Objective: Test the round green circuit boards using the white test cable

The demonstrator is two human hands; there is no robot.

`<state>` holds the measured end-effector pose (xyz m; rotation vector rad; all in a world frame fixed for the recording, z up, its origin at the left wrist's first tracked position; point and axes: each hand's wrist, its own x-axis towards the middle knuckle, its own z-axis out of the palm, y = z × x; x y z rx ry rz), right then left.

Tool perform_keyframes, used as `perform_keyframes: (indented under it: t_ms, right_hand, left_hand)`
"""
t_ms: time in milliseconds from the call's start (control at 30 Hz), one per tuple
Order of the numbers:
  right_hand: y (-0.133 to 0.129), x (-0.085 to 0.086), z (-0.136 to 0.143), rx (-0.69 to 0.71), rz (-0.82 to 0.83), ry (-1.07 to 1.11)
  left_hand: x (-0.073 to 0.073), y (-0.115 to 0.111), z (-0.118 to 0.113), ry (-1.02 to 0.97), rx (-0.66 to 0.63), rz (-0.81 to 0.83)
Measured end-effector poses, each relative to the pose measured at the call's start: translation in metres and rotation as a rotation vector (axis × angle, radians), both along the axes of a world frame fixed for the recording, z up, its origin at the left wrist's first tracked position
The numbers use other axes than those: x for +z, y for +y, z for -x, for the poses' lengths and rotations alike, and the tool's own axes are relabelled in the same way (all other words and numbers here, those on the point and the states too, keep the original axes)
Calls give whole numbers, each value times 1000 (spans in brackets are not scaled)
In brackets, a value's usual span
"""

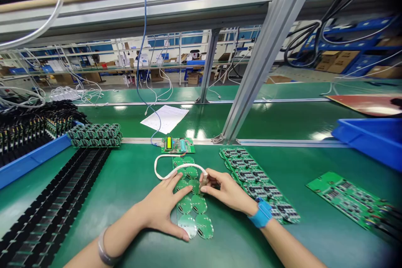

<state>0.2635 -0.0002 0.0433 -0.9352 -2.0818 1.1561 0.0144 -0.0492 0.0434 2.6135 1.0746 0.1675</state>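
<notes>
A panel of round green circuit boards (204,225) lies on the green bench in front of me. My left hand (161,205) rests on it with the fingers spread and the thumb low on its left side. My right hand (221,188) pinches a small connector (204,182) at the end of a thick white cable (180,169), over the panel's right edge. Whether the connector touches a board I cannot tell. The cable loops left and back to a green board with a lit yellow-green display (169,143), just behind the panel.
Stacked board panels (260,182) lie to the right, with a wired green board (351,199) beyond. A blue bin (373,140) stands far right. Left are black slotted racks (59,205), upright round boards (94,135) and a blue tray (34,161). A metal post (257,58) rises ahead, near paper (166,118).
</notes>
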Motion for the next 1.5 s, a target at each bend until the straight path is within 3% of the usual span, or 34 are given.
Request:
perform_keyframes:
  t_ms: [800,1500]
  right_hand:
    - [-6,13,5,47,-150,-125]
    - [-11,4,13,-44,-273,-136]
  left_hand:
    - [0,-2,1,8,-16,-6]
    - [-5,-2,0,45,11,4]
